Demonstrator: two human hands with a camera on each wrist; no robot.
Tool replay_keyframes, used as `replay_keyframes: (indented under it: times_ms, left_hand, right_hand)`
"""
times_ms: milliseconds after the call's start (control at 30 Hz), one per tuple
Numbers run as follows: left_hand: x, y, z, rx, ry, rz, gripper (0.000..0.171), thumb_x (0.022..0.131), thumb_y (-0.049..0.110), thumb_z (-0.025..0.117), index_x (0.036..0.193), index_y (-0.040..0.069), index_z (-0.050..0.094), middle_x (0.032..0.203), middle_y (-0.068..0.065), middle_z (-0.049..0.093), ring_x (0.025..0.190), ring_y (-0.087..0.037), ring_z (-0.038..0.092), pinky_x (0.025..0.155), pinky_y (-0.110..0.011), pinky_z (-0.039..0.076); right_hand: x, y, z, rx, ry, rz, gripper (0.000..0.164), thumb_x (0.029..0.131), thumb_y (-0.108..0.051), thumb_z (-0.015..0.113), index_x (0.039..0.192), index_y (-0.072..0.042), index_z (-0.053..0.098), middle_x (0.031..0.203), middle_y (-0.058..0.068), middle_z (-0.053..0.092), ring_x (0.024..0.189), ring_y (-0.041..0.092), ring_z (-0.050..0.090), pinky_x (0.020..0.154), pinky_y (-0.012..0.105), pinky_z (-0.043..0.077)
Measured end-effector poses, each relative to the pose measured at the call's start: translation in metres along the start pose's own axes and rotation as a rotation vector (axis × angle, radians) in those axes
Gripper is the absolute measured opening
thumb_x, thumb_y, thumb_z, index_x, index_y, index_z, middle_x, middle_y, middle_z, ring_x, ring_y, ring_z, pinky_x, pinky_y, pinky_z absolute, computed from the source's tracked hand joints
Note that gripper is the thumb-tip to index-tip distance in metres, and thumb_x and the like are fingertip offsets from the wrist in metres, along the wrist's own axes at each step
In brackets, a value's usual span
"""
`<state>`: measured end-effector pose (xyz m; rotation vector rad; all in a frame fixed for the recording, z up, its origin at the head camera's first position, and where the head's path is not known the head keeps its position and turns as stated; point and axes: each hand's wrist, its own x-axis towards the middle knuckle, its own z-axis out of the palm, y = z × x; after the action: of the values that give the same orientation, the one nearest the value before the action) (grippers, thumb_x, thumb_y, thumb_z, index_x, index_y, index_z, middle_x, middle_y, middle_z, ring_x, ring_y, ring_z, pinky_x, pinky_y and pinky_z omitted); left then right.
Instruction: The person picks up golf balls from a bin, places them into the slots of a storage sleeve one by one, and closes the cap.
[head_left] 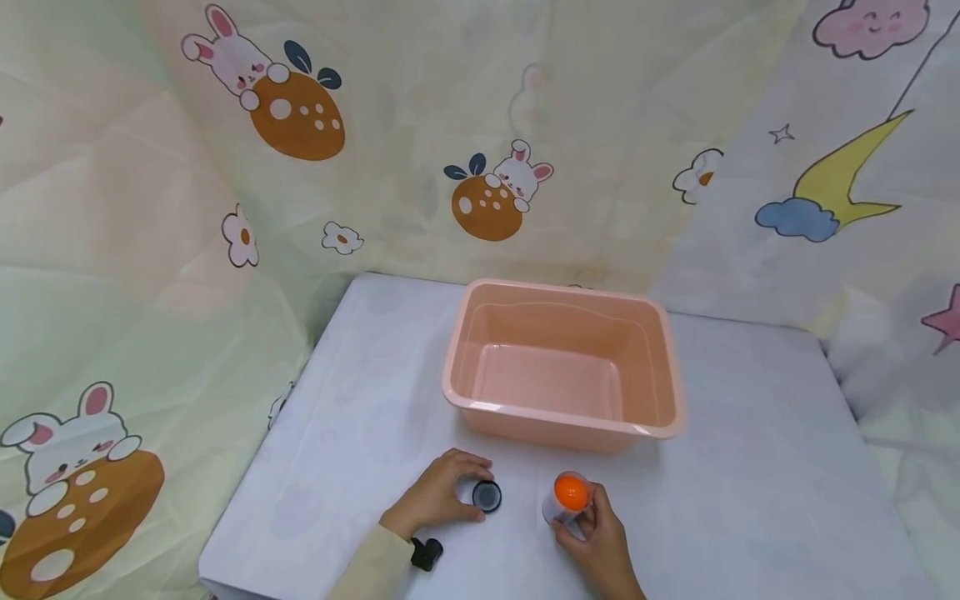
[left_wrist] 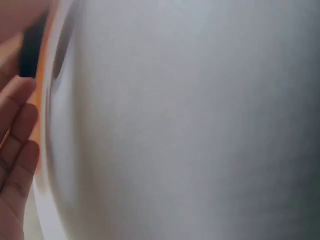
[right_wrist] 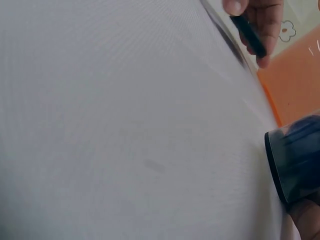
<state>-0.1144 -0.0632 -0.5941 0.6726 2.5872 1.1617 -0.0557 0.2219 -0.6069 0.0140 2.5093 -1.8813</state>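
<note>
My left hand pinches a small round black lid between thumb and fingers, in front of a basin. Seen from the right wrist, the lid is a thin dark disc held edge-on. To its right, my right hand grips a clear cylindrical container with a bright orange rounded piece showing at its upper end. The right wrist view shows the container with a dark rim and dark bluish contents. In the left wrist view, part of the left hand appears at the left edge.
A pink rectangular basin stands just beyond both hands on a table with a pale cloth. A black wrist device sits at the left sleeve. Cartoon-printed fabric hangs behind and beside the table.
</note>
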Motion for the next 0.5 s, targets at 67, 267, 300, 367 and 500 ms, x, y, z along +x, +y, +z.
replay_keyframes:
  times_ms: [67, 267, 300, 367, 500]
  left_hand:
    - [0.0, 0.003, -0.003, -0.021, 0.019, -0.006, 0.049, 0.075, 0.012, 0.1, 0.12, 0.012, 0.081, 0.136, 0.0, 0.072, 0.128, -0.023, 0.061, 0.113, -0.043, 0.05]
    - [0.004, 0.014, -0.011, -0.021, 0.083, 0.051, 0.048, 0.075, 0.01, 0.1, 0.12, 0.01, 0.08, 0.13, -0.002, 0.075, 0.123, -0.024, 0.064, 0.109, -0.044, 0.053]
    - [0.004, 0.016, -0.013, -0.02, 0.091, 0.061, 0.049, 0.076, 0.01, 0.1, 0.12, 0.01, 0.08, 0.13, -0.002, 0.075, 0.123, -0.024, 0.064, 0.108, -0.044, 0.053]
    - [0.004, 0.021, -0.015, -0.017, 0.099, 0.071, 0.049, 0.076, 0.01, 0.1, 0.12, 0.009, 0.08, 0.129, -0.002, 0.076, 0.122, -0.024, 0.065, 0.108, -0.044, 0.053]
    - [0.005, 0.033, -0.022, -0.009, 0.107, 0.078, 0.049, 0.076, 0.012, 0.099, 0.121, 0.009, 0.079, 0.127, 0.001, 0.076, 0.122, -0.022, 0.065, 0.108, -0.043, 0.053]
  right_hand:
    - [0.0, -0.001, 0.0, -0.007, -0.002, 0.01, 0.063, 0.075, 0.011, 0.09, 0.126, 0.003, 0.054, 0.135, 0.023, 0.067, 0.123, 0.024, 0.07, 0.099, 0.038, 0.059]
    - [0.0, -0.004, 0.001, -0.007, 0.004, -0.005, 0.061, 0.074, 0.013, 0.089, 0.124, 0.003, 0.055, 0.132, 0.022, 0.068, 0.116, 0.014, 0.071, 0.097, 0.035, 0.061]
    - [0.0, -0.004, 0.001, -0.004, 0.007, -0.01, 0.061, 0.074, 0.013, 0.089, 0.124, 0.003, 0.055, 0.132, 0.022, 0.068, 0.116, 0.01, 0.07, 0.097, 0.035, 0.061]
    - [-0.001, -0.004, 0.001, -0.004, 0.005, -0.015, 0.062, 0.074, 0.013, 0.089, 0.124, 0.003, 0.055, 0.132, 0.023, 0.067, 0.115, 0.004, 0.068, 0.097, 0.034, 0.061]
    - [-0.001, -0.004, 0.0, -0.004, 0.003, -0.004, 0.062, 0.074, 0.014, 0.089, 0.125, 0.003, 0.054, 0.132, 0.022, 0.067, 0.116, 0.008, 0.069, 0.098, 0.034, 0.06]
